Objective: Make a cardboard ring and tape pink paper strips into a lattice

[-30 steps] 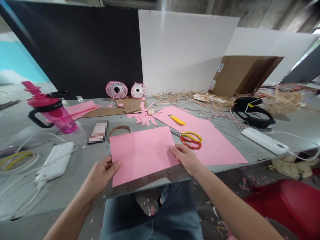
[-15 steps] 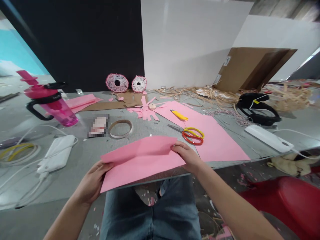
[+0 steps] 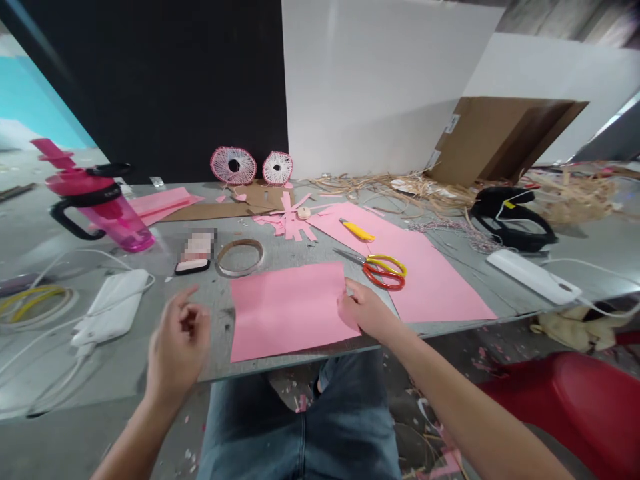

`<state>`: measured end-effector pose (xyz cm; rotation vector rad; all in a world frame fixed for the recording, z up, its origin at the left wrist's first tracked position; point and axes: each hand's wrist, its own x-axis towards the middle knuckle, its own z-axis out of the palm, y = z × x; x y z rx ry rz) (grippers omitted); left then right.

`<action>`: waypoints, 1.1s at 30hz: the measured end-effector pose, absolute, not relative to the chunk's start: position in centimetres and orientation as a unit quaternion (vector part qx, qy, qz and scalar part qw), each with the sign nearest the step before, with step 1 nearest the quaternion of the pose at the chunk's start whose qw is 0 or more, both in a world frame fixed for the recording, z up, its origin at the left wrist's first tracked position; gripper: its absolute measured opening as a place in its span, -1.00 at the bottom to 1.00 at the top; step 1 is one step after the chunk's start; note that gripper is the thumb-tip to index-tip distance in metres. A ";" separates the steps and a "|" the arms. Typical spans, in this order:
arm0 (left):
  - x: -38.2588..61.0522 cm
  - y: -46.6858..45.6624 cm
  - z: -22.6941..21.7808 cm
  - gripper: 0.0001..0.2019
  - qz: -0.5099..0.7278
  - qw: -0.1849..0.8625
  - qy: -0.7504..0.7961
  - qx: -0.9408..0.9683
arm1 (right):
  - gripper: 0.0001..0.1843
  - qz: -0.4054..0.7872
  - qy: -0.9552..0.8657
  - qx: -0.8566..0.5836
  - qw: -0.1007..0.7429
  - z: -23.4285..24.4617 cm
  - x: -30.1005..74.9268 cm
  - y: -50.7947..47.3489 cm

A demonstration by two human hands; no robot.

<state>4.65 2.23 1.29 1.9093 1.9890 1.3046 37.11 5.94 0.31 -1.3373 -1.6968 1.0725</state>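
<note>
- Gripping pink paper (image 3: pixel 287 313) by its right edge: right hand (image 3: pixel 371 315), fingers pinched.
- Paper: over the counter's (image 3: pixel 295 255) near edge, beside scissors (image 3: pixel 369 261).
- Left hand (image 3: pixel 175 347): apart from paper, fingers loosely curled.

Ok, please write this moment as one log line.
left hand: apart from pink sheet; right hand: holding sheet's right edge; scissors: handles on larger pink paper

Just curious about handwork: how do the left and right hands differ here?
The right hand grips the right edge of the pink sheet; the left hand is off it, holding nothing visible.
The left hand has one finger stretched forward; the right hand has its thumb on the sheet.
Both are bare.
</note>
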 end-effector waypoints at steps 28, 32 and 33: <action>4.1 9.4 4.3 -0.76 0.235 -0.094 0.336 0.907 | -0.71 0.134 -0.430 -0.844 0.290 3.9 58.6 18.8; 2.6 13.9 5.3 -0.71 0.235 -0.118 0.386 0.884 | -0.85 0.071 -0.515 -0.833 0.192 6.9 56.8 20.1; 2.3 14.7 5.2 -0.70 0.241 -0.140 0.399 0.874 | -0.80 0.061 -0.545 -0.817 0.180 7.7 55.5 20.7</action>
